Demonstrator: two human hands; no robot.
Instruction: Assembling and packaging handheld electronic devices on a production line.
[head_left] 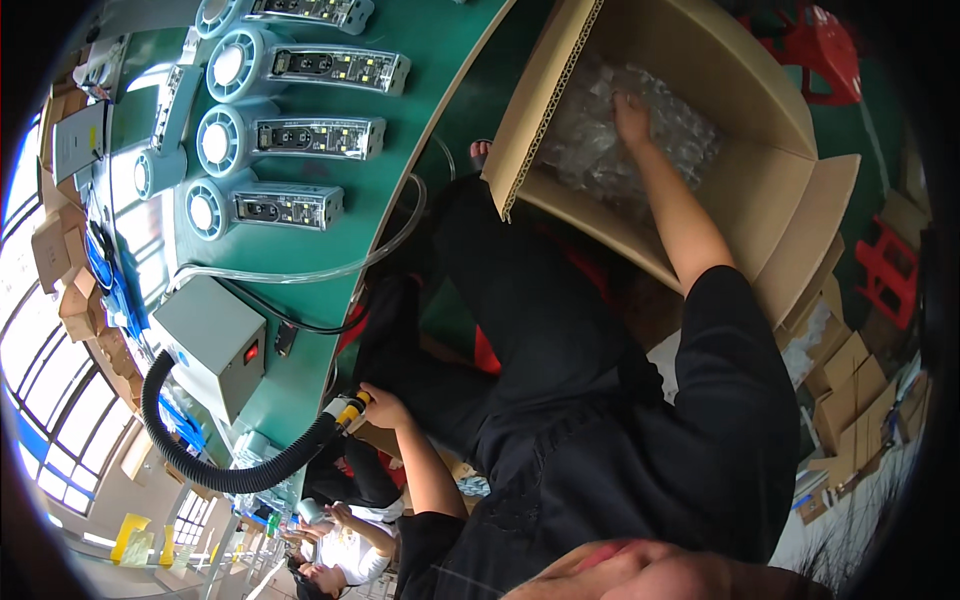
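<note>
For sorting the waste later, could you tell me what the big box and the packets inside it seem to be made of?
The box looks like brown corrugated cardboard: fluted layers show along its cut edge. The packets under the right hand seem to be clear, glossy plastic film, crinkled and see-through.

A: Carton (790,190), access?
B: Top open, flaps folded out; clear plastic bags (610,140) fill the floor, right hand (632,115) among them.

A: Green bench (400,120)?
B: Row of blue-white devices (290,135) occupies it; clear tube (330,268) and grey box (208,345) crowd its near edge.
</note>
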